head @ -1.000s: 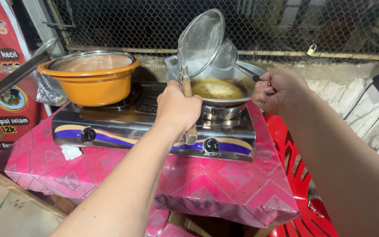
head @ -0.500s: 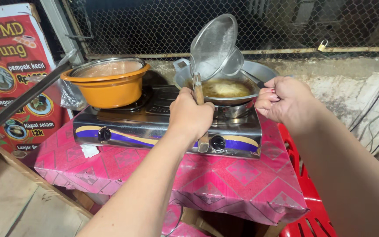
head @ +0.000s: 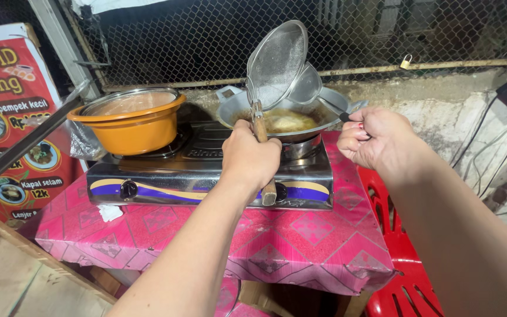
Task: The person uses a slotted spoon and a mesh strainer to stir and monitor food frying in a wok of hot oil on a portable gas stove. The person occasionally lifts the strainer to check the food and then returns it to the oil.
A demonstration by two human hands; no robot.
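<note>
A wire-mesh skimmer (head: 277,61) stands nearly upright over the wok (head: 236,113), its round basket tilted back toward the fence and its wooden handle running down to the stove's front edge. The left hand (head: 250,157) is clenched around that handle, about midway along it. Behind the mesh, at 2 o'clock from the left hand, a smaller metal ladle (head: 306,83) leans over the same wok, and its dark handle runs into the right hand (head: 377,138), which is closed in a fist on the handle's end. Pale yellow food (head: 286,120) lies in oil inside the wok. The wok sits on the right burner of a two-burner gas stove (head: 206,176). At 9 o'clock from the wok, on the left burner, stands an orange pot (head: 127,126) under a glass lid. The stove rests on a desk covered with a pink patterned cloth (head: 300,240). At 4 o'clock from the desk is a red plastic chair (head: 400,258). Chain-link fencing (head: 195,41) closes the background.
</note>
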